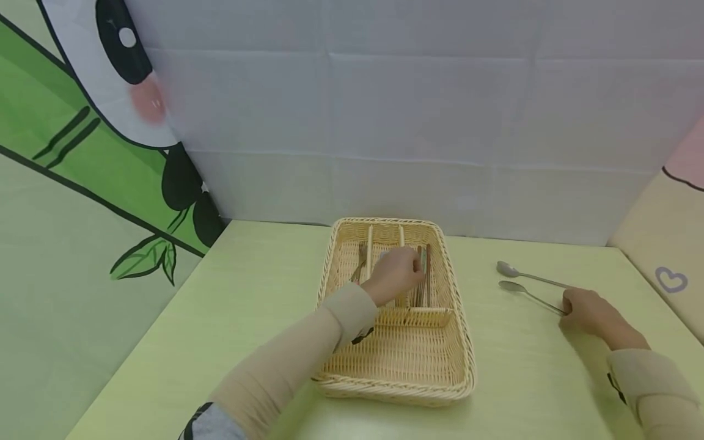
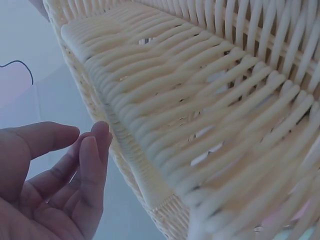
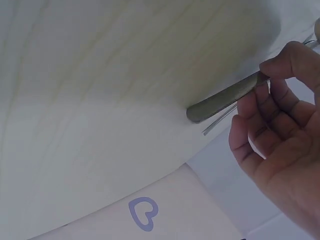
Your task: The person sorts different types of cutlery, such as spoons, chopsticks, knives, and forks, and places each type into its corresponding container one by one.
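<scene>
My right hand (image 1: 596,315) pinches the handle of the nearer metal spoon (image 1: 532,296) between thumb and fingers, over the right side of the table. In the right wrist view the spoon's flat handle end (image 3: 225,101) sticks out from the fingertips. A second spoon (image 1: 536,277) lies just beyond it, its handle end reaching to the hand. My left hand (image 1: 393,273) is over the wicker basket (image 1: 467,348), fingers loosely bent. From the left wrist, thumb and fingers (image 2: 90,160) show a gap with nothing between them, beside the woven divider (image 2: 150,115).
Forks (image 1: 360,256) lie in the basket's left slot and thin brown sticks (image 1: 428,275) in its right slot. A cross divider (image 1: 418,316) sets off the wide front compartment. A pale cloth wall (image 1: 429,122) stands behind the yellow-green table (image 1: 247,293).
</scene>
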{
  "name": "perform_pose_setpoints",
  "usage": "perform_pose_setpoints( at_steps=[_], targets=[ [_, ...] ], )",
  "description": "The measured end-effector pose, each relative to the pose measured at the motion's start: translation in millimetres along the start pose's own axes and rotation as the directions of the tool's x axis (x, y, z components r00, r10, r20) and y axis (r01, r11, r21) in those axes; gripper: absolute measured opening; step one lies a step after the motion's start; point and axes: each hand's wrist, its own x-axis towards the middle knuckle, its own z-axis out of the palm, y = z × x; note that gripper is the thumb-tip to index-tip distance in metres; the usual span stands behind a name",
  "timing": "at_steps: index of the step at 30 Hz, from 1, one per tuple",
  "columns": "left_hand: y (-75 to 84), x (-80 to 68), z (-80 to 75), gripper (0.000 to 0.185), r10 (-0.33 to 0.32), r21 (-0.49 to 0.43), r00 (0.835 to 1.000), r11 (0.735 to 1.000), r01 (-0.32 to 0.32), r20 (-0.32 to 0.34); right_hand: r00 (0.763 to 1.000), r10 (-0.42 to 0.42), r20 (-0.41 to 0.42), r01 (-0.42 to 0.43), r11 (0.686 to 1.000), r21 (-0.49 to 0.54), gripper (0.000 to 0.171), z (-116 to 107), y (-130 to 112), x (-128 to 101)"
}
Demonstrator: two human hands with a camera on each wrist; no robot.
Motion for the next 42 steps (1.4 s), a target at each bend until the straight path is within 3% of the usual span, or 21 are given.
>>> perform_pose_setpoints(
  at_steps=[5, 9, 16, 26, 30, 36, 42],
  targets=[
    [0.2, -2.8, -5.6, 0.014, -0.027, -0.011, 0.999, 1.0, 0.027, 0.018, 0.998, -0.055, 0.013, 0.055, 0.998, 0.04, 0.01, -3.2, -3.3, -2.6],
    [-1.4, -4.1, -6.0, 0.015, -0.025, -0.015, 0.999, 1.0, 0.025, 0.022, 0.998, -0.062, 0.008, 0.061, 0.998, 0.016, 0.008, -5.2, -4.6, -4.7],
    [-4.7, -6.1, -6.2, 0.014, -0.016, -0.035, 1.0, 0.999, 0.016, 0.008, 0.995, -0.047, -0.084, 0.044, 0.998, -0.038, 0.004, -5.1, -9.3, -10.4],
    [-0.6, -4.3, -2.8, 0.01, -0.003, -0.146, 1.0, 0.989, 0.0, -0.022, 0.974, -0.021, -0.226, 0.031, 0.999, 0.04, 0.007, -10.1, -44.9, -18.2],
    [3.8, -4.3, -0.6, 0.011, 0.022, -0.224, 0.999, 0.974, -0.028, -0.029, 0.966, -0.029, -0.258, 0.05, 0.996, 0.077, 0.005, -12.0, -65.0, -20.3],
    [10.0, -4.3, 3.7, 0.013, 0.042, -0.376, 0.999, 0.926, -0.041, -0.006, 0.947, -0.047, -0.318, 0.079, 0.993, 0.089, 0.003, -14.4, -94.6, -23.3],
    [16.3, -1.9, 10.2, 0.014, 0.049, -0.442, 0.998, 0.896, -0.032, 0.027, 0.929, -0.069, -0.363, 0.124, 0.984, 0.13, 0.004, -20.6, -125.2, -28.0]
  ],
)
